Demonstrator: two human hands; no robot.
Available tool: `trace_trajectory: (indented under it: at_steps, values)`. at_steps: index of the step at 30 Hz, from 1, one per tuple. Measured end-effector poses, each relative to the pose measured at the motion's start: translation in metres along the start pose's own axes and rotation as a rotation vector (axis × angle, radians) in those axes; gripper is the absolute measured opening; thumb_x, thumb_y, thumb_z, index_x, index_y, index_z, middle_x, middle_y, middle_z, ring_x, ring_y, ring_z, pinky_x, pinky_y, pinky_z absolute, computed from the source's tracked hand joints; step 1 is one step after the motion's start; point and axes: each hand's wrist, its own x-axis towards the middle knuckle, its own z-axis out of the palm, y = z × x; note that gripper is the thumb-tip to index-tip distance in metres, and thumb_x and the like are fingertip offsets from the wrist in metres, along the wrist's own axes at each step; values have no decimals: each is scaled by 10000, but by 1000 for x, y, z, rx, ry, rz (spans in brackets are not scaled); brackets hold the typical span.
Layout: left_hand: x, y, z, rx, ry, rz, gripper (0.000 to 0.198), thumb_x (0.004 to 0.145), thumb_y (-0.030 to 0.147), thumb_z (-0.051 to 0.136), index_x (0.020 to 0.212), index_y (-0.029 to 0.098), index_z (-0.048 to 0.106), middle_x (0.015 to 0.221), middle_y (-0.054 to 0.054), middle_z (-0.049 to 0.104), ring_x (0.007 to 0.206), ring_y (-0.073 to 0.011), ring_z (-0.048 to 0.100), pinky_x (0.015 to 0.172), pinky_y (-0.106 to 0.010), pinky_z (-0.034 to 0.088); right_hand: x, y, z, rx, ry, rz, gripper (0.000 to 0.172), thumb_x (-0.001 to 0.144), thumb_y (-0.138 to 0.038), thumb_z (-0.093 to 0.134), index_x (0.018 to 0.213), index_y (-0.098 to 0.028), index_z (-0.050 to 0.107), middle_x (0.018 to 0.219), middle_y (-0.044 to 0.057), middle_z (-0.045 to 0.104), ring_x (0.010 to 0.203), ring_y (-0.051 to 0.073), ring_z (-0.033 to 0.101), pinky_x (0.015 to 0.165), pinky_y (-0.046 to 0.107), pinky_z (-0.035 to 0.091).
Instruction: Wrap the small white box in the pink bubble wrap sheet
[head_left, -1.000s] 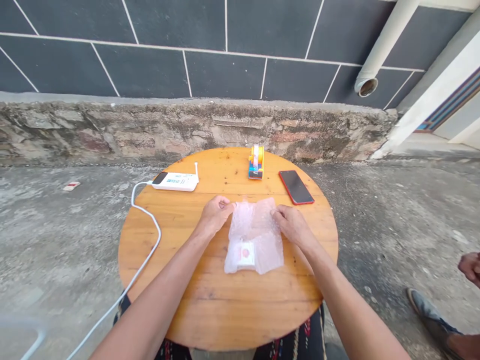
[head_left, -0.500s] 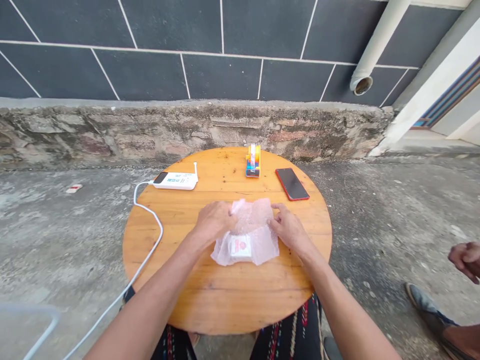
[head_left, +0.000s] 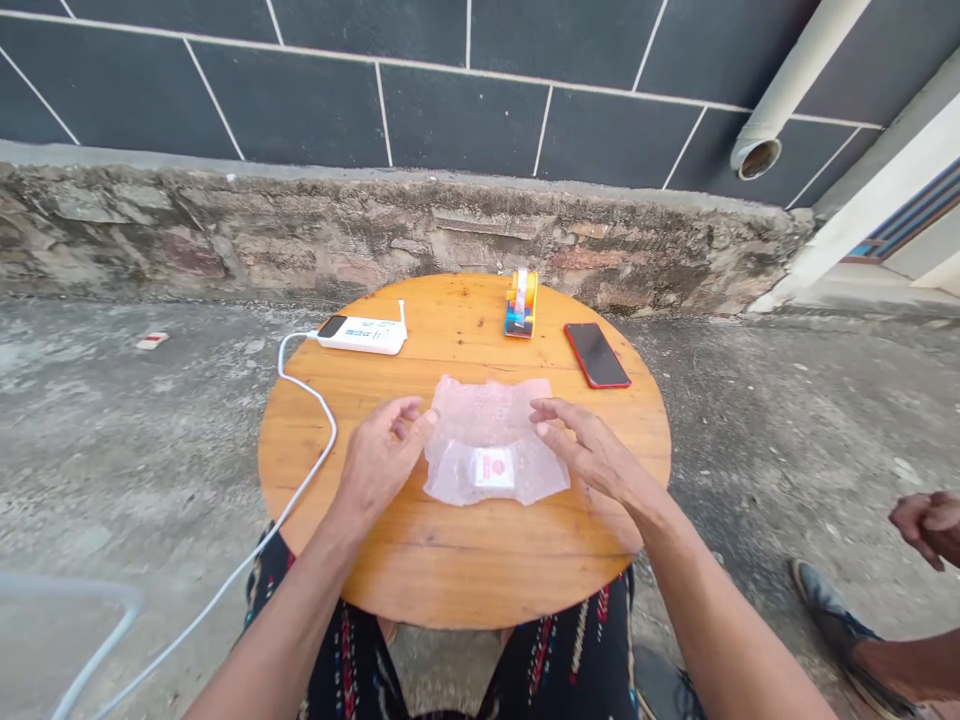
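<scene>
A clear bubble-wrap sheet [head_left: 487, 430] lies folded on the round wooden table [head_left: 465, 555], with a small white box bearing a red mark [head_left: 493, 467] inside its near fold. My left hand [head_left: 381, 460] rests at the sheet's left edge, fingers loosely curled and apart, the thumb touching the wrap. To the right, my right hand [head_left: 589, 452] has its fingers stretched out over the sheet's right edge, fingertips on the plastic. Neither hand grips anything.
At the table's far side sit a white power bank [head_left: 361, 333] with a white cable [head_left: 304, 395] trailing off the left edge, an orange-blue tape dispenser [head_left: 520, 303] and a red-cased phone [head_left: 597, 354]. Another person's hand [head_left: 926, 525] and shoe [head_left: 825, 605] are at lower right.
The sheet's far part was folded over the box, and the bundle now lies flatter. Both hands let go of the wrap's far corners and opened at its sides.
</scene>
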Motion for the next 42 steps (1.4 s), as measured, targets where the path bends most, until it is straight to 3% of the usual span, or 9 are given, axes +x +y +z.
trace_trajectory:
  at_steps: [6,11,15,21,27,30,34,38,42]
  values:
    - [-26,10,-13,16,-228,323,105,785,252,570,831,207,653,1132,-61,633,1099,-240,546,949,-404,424,-12,1,3,25,8,-32,391,809,-267,607,1193,-211,558,973,50,660,940,211,605,885,374,438]
    - [-54,1,-22,0,-308,525,193,773,67,472,791,210,601,1162,-53,625,1201,-229,484,982,-414,419,-55,-3,1,128,-13,-261,256,888,-186,493,1092,-291,608,948,25,651,936,187,594,851,356,456]
    - [-74,-9,-33,131,-421,597,267,693,27,471,815,219,611,1178,-40,624,1274,-255,409,1066,-496,321,-86,0,6,-58,-134,-353,367,821,-57,445,983,-306,659,987,32,658,1001,219,570,851,410,440]
    - [-82,-16,-40,258,-558,574,201,709,119,531,851,219,631,1234,-50,585,1290,-272,393,1122,-544,206,-114,-3,13,-296,-127,-312,408,758,-14,460,1008,-248,680,1151,71,623,1103,260,526,867,451,422]
    - [-84,-24,-32,188,-470,541,112,799,203,535,771,217,643,1179,-59,611,1230,-264,455,1088,-531,270,-115,-12,-2,-227,-83,-219,175,868,-192,521,967,-231,660,1111,72,631,1050,241,561,889,441,436]
    - [-86,-27,-24,157,-376,524,134,809,202,540,724,216,643,1108,-59,641,1173,-254,504,1078,-534,281,-87,-16,6,-227,51,-219,298,863,-211,539,1157,-223,581,1235,95,573,1132,247,525,957,459,406]
    - [-88,-36,-18,190,-342,565,125,819,215,565,726,228,646,1097,-46,647,1158,-245,518,1076,-527,287,-41,-27,36,-241,2,-252,658,761,-190,625,1374,-195,388,1399,116,440,1275,260,405,1037,445,348]
    - [-86,-50,-12,248,-306,656,70,814,242,603,753,237,638,1109,-45,639,1151,-244,528,1067,-512,309,-24,-31,44,-212,-29,-247,587,770,-146,602,1331,-199,435,1263,86,576,1162,230,513,983,405,394]
    - [-85,-59,-7,267,-257,688,67,794,270,636,739,236,617,1097,-40,641,1133,-249,544,1059,-500,324,-45,-6,14,-166,155,-132,563,790,-185,598,1328,-211,434,1299,98,561,1188,244,511,999,439,385]
